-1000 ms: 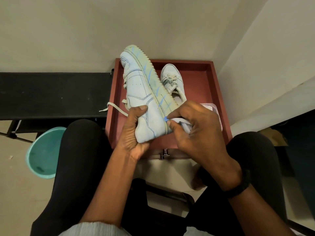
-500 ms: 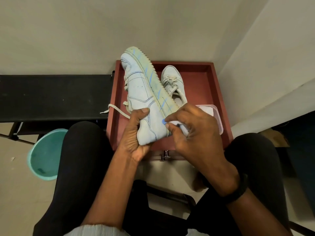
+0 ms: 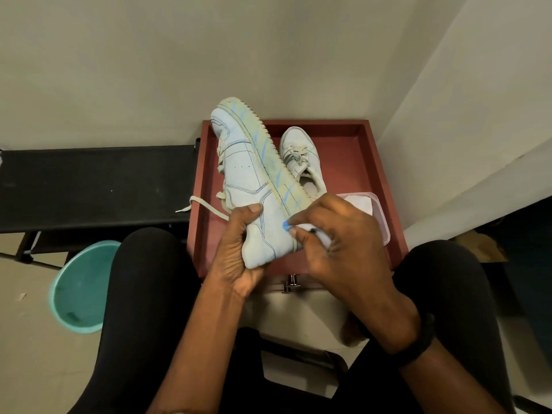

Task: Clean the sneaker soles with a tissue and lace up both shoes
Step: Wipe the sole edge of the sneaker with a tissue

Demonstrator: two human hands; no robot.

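Note:
A white sneaker (image 3: 248, 174) is held on its side above the red tray (image 3: 379, 174), toe away from me, its yellowed sole edge with blue streaks facing right. My left hand (image 3: 239, 252) grips its heel. My right hand (image 3: 337, 237) presses a white tissue (image 3: 316, 234) against the sole near the heel; a blue smear shows at the tissue's tip. A loose lace (image 3: 206, 206) hangs from the held shoe to the left. The second white sneaker (image 3: 301, 156) lies upright in the tray behind it, partly hidden.
A clear plastic box (image 3: 379, 213) with white tissues sits in the tray's right side. A black bench (image 3: 89, 186) stands to the left, a teal basin (image 3: 80, 288) on the floor below it. Walls close in behind and to the right. My knees flank the tray.
My right hand with the tissue has slid a little along the sole near the heel. The shoe and my left hand stay almost where they were.

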